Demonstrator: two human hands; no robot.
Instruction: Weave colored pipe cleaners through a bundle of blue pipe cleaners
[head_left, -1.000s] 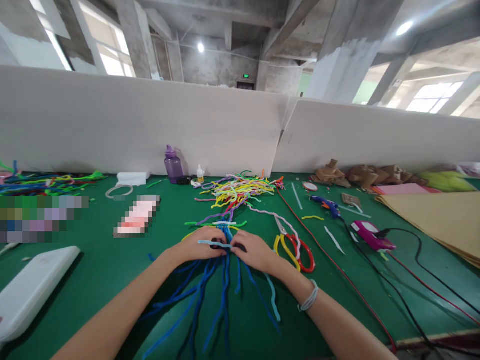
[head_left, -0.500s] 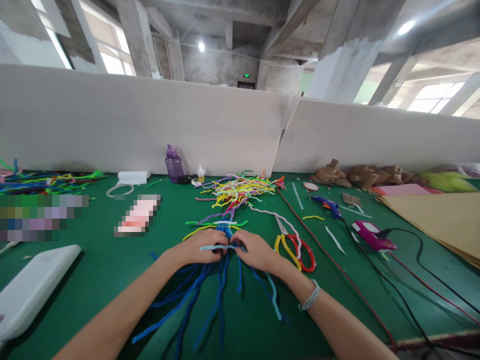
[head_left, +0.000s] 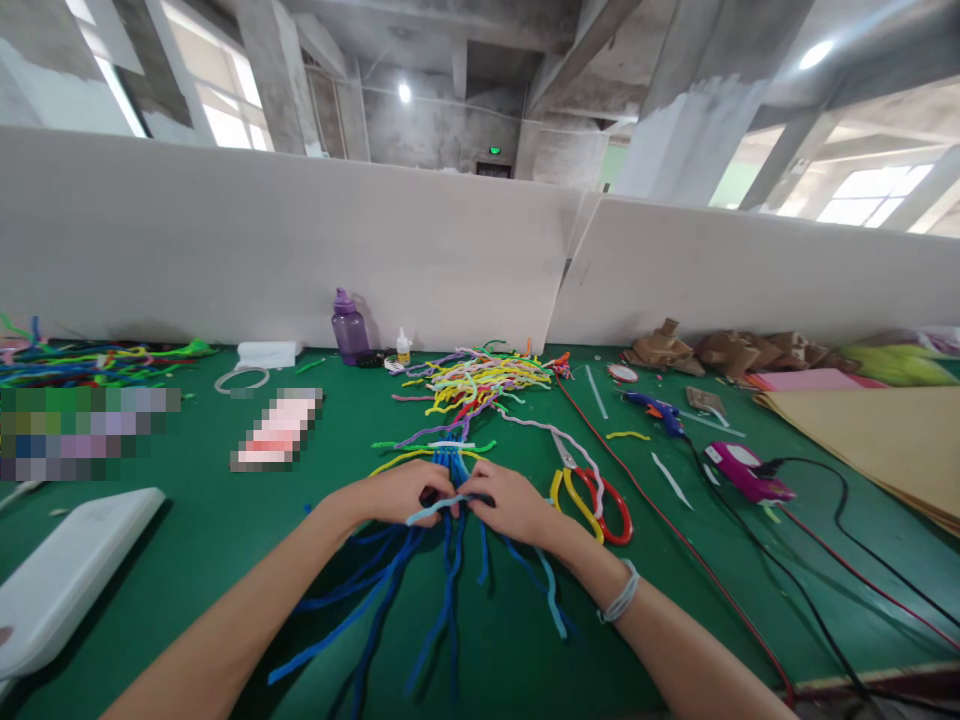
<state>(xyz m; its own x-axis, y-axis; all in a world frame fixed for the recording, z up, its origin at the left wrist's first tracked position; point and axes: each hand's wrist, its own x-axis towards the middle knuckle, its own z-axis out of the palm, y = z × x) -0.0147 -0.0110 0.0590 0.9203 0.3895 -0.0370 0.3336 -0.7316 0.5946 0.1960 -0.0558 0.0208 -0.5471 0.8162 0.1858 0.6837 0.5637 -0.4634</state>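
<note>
Close together at the middle of the table, my left hand (head_left: 412,490) and my right hand (head_left: 508,497) both have their fingers pinched. A light blue pipe cleaner (head_left: 433,510) runs from my right fingertips across to the front of my left hand. My left fingers close around the dark blue pipe cleaners (head_left: 448,462), whose loose ends fan out towards me. Exactly which strands lie inside the pinch is hidden. Just beyond my fingers, a green pipe cleaner (head_left: 390,446) and a yellow one (head_left: 394,462) lie crosswise. To the right of my right hand rest scissors (head_left: 616,510) with red and yellow handles.
Behind the hands lies a heap of coloured pipe cleaners (head_left: 487,378). A purple bottle (head_left: 349,328) stands by the white partition (head_left: 285,240). On the right are a blue glue gun (head_left: 656,412), a magenta device (head_left: 746,472) and trailing cables. A white device (head_left: 82,570) lies left.
My left fingers have lifted and opened up slightly around the strands. The light blue pipe cleaner's left end now slants downward, and its tip has shifted a little right.
</note>
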